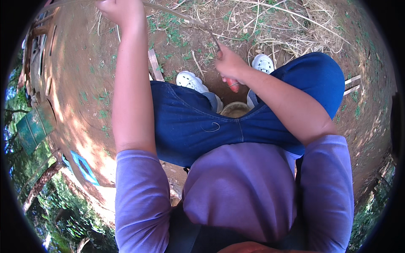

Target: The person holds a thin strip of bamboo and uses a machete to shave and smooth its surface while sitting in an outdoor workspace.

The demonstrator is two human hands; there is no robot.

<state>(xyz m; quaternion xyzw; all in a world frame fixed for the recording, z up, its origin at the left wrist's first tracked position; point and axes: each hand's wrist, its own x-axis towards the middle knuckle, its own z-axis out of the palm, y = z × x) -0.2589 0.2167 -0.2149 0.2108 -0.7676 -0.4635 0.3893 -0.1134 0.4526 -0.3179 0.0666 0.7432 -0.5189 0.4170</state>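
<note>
At the upper left my left arm is stretched out, and my left hand (120, 10) is closed on a long, thin, pale brown plant strip (179, 14). The strip bows across the top and bends down toward my right hand (231, 65), which is closed in front of my knees. A red handle (232, 85) sticks out below that fist; the rest of this tool is mostly hidden, so its kind is unclear. The narrow dark length just above the fist could be the strip's end or part of the tool; I cannot tell which.
Between my feet, in white clogs (192, 81), stands a round pale container (235, 110), partly hidden by my blue trousers (202, 122). Loose dry strips (303, 40) litter the ground at the upper right. Flat wood pieces (155, 65) lie by my left knee.
</note>
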